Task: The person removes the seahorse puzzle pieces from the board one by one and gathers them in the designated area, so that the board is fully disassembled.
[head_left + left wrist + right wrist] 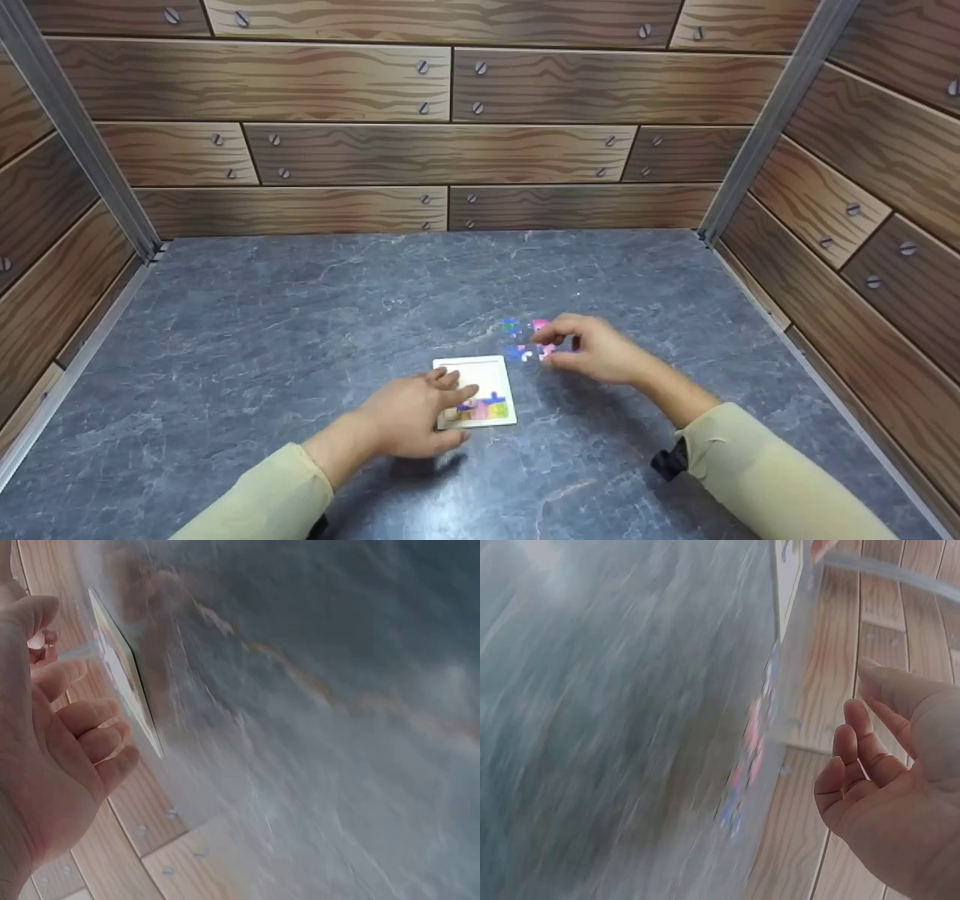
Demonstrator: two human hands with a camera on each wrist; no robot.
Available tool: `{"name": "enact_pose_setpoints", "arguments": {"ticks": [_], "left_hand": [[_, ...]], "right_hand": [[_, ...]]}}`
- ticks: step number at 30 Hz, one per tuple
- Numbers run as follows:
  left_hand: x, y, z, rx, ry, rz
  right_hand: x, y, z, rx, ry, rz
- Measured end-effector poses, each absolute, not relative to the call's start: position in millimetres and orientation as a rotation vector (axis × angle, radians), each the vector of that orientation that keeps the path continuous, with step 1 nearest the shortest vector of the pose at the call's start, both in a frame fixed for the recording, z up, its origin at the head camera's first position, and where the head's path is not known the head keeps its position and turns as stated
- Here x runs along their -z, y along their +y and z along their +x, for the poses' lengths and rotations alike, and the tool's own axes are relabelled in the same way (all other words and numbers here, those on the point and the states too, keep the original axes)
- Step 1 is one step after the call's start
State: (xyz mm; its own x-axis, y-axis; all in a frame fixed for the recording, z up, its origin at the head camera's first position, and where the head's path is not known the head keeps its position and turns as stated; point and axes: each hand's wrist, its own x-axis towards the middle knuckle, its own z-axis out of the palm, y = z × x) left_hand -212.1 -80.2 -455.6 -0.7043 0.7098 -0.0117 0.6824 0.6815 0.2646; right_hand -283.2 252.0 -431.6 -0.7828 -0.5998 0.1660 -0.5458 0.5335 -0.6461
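A white-framed jigsaw tray (pixel 480 373) lies on the table, with colourful fitted pieces (pixel 491 409) along its near side. My left hand (pixel 411 415) is over the tray's left part, its fingers spread on or just above it; the left wrist view shows them beside the tray's edge (pixel 124 667). To the right of the tray, my right hand (pixel 596 349) hovers at the loose jigsaw pieces, thumb and forefinger bent and apart, with no piece visible between them. Blue pieces (pixel 516 353) and pink pieces (pixel 540 325) lie there, partly hidden by that hand.
The grey marbled tabletop (pixel 300 315) is bounded by a wood-patterned back wall (pixel 442 154) and side walls. Metal strips (pixel 60 390) run along the table's sides. A dark strap (pixel 670 459) shows at the right sleeve's cuff.
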Motion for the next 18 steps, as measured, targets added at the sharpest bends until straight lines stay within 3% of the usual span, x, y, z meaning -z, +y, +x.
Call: {"name": "enact_pose_setpoints", "arguments": {"ticks": [18], "left_hand": [[465.5,-111.1,-231.2,-0.367,2.803,1.010]], "right_hand": [[440.3,167.5,-276.5,0.967,2.514,-1.166]]}}
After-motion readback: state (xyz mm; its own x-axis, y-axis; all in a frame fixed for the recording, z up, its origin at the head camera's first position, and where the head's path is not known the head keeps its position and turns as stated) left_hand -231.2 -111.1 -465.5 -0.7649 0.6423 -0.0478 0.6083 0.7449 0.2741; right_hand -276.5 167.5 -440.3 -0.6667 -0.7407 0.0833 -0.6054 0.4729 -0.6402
